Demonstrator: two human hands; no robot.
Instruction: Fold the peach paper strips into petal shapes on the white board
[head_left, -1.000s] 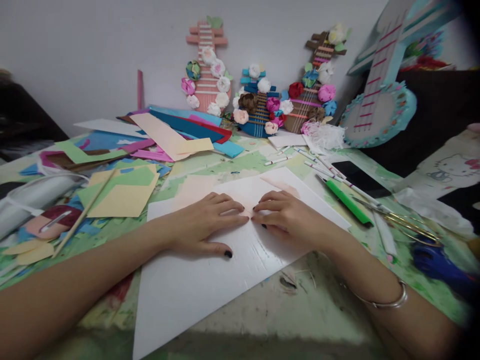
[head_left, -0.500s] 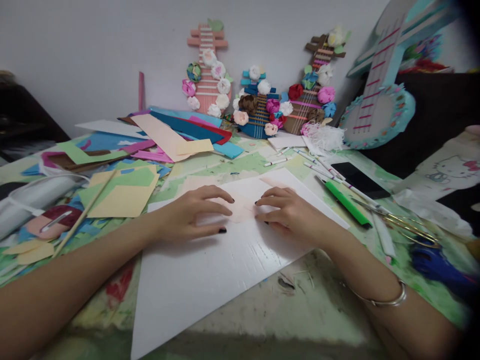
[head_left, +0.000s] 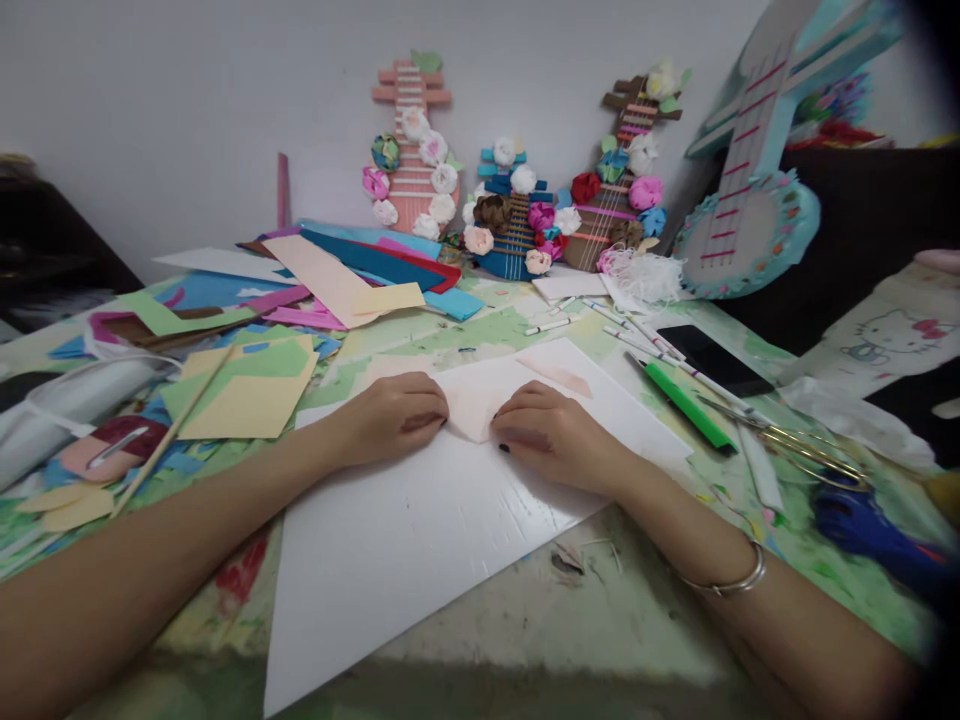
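The left hand (head_left: pixel 397 415) and right hand (head_left: pixel 551 437) each have a pinching grip on opposite sides of the pale pink paper (head_left: pixel 472 408), over the white board's (head_left: pixel 360 590) far part. Light, even tension from left and right should keep this seemingly thin piece from tearing.

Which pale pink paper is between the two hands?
The middle piece, its sides at left hand and right hand; the narrow strip and partly hidden sheet lie beyond them.
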